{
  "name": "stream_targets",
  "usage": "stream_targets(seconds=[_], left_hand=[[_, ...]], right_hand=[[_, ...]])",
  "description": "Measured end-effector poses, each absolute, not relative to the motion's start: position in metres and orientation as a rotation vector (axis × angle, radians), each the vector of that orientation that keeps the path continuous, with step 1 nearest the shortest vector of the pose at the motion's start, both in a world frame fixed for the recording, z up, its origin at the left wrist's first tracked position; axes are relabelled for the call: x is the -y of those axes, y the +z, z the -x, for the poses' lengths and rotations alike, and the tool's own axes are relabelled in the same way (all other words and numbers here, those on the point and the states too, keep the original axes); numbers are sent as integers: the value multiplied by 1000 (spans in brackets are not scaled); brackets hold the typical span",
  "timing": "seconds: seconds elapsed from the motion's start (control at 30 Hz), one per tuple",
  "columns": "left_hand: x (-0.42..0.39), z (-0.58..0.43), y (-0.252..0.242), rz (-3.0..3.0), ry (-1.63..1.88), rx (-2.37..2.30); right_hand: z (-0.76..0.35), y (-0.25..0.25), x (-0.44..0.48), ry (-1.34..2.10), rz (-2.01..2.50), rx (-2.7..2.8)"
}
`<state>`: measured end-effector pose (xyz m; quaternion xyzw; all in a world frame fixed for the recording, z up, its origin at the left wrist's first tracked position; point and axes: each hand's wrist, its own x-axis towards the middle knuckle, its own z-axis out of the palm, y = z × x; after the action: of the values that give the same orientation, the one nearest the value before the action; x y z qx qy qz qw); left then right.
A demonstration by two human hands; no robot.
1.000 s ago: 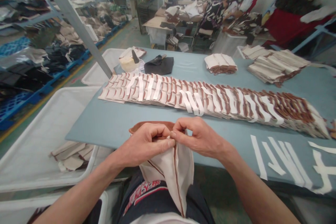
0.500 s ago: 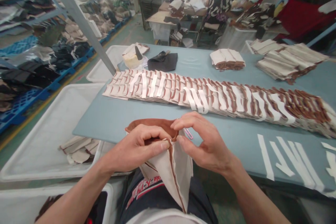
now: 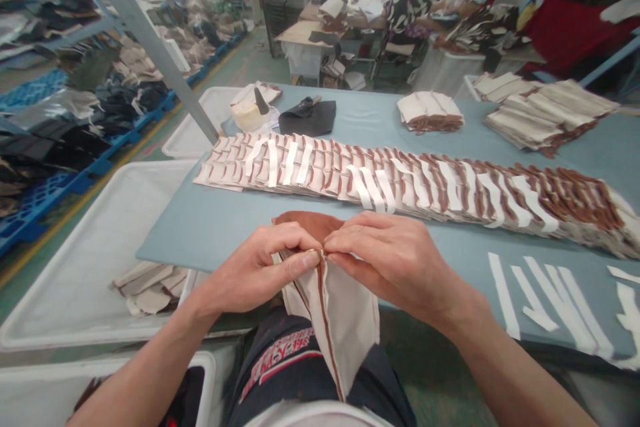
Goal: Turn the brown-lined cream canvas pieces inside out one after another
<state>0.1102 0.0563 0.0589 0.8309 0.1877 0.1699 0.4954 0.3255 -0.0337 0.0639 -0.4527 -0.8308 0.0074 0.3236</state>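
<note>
A sewn leather piece (image 3: 350,307), off-white on one face and brown on the other, hangs over the table's near edge in front of my lap. A brown seam runs down its middle to a pointed lower end. My left hand (image 3: 280,260) pinches its upper edge at the top of the seam, thumb on the pale face. Right beside it, my right hand (image 3: 385,253) is closed at the same spot, fingertips pressed together on the edge. The brown face (image 3: 305,219) shows behind the fingers.
Across the blue table (image 3: 175,233) lies a long overlapping row of similar pieces (image 3: 320,167) with white strips on top. Loose white strips (image 3: 555,300) lie at right. Stacks (image 3: 430,111), a black piece (image 3: 307,117) and a tape roll (image 3: 250,113) stand behind. White bins (image 3: 100,247) flank the left.
My right hand's fingers have closed onto the edge beside my left thumb. The piece has turned slightly, showing more of its pale right side. The pink clip seen earlier by my right hand is now hidden.
</note>
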Motion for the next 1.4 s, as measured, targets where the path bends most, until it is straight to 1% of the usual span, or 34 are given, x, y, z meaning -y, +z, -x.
stream_targets(seconds=[0.27,0.33,0.4,0.53,0.7,0.8,0.87,1.0,1.23,1.4], left_hand=[[-54,-117,66,-2110,451,-437],[-54,-117,66,-2080,435,-412],[-54,-117,65,-2042,414,-388],[-54,-114,61,-1957,366,-378],[-54,-110,59,-1904,348,-355],[-54,-111,59,-1909,353,-366],[-54,-111,60,-1902,358,-393],[-55,-107,58,-1793,324,-424],[-56,-103,51,-1740,359,-470],[-57,-104,48,-1748,337,-498]], right_hand=[[-323,69,32,-90,1302,2204],[-323,68,31,-62,1329,2189],[-324,66,30,61,1324,2170],[-327,65,28,416,1247,2075],[-327,70,25,811,1262,1996],[-326,72,22,984,1272,1940],[-325,74,21,1031,1280,1928],[-325,76,23,925,1268,1972],[-327,62,27,431,1122,2108],[-325,58,28,207,1096,2178]])
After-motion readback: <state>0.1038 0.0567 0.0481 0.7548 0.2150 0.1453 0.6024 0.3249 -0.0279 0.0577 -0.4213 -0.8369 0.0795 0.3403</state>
